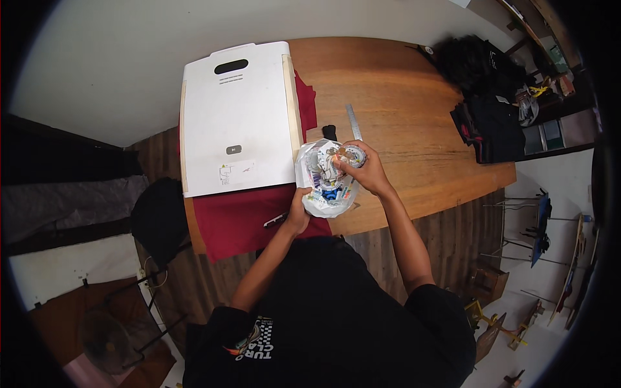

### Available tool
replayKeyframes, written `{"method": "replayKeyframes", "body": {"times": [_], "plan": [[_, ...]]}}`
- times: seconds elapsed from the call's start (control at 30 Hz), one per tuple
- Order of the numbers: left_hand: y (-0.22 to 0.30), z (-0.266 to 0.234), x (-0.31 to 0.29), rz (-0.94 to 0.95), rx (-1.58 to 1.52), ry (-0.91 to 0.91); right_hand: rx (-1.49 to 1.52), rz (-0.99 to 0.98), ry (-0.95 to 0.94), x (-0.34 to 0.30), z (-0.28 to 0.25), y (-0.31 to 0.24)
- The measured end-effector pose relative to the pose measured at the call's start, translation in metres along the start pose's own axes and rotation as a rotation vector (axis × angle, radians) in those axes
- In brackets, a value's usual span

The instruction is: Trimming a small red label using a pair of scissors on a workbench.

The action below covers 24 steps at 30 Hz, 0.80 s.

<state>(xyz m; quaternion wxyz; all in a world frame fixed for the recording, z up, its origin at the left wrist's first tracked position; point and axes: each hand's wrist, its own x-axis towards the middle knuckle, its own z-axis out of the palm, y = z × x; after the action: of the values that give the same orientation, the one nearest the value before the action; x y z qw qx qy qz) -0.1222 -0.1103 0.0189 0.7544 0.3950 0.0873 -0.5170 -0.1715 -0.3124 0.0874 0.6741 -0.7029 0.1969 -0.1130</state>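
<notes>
Head cam's got the left hand (299,215) gripping the lower-left side of a clear plastic bag (304,171) of small bits at the wooden table (420,116), right by the white board (239,136), right hand (371,172) at its upper right, can't tell if pinching anything.

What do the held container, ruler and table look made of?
Container: likely glossy plastic; its whitish wall looks see-through, with glints.
Ruler: perhaps satin metal, being silvery grey; plastic is possible.
Table: wood or veneer, low sheen; brown grain shows.
</notes>
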Motion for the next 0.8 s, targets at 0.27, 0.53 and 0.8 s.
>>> {"method": "replayKeyframes", "body": {"times": [0.27, 0.53, 0.8], "plan": [[0.007, 0.005, -0.007, 0.013, 0.01, -0.005, -0.543, -0.004, -0.144, -0.003, 0.005, -0.023], [0.007, 0.005, -0.007, 0.043, 0.011, 0.001, -0.315, -0.016, -0.049, 0.001, 0.003, -0.013], [0.001, -0.009, 0.001, 0.044, -0.035, 0.0, -0.067, -0.118, 0.061, -0.003, 0.005, -0.027]]}}
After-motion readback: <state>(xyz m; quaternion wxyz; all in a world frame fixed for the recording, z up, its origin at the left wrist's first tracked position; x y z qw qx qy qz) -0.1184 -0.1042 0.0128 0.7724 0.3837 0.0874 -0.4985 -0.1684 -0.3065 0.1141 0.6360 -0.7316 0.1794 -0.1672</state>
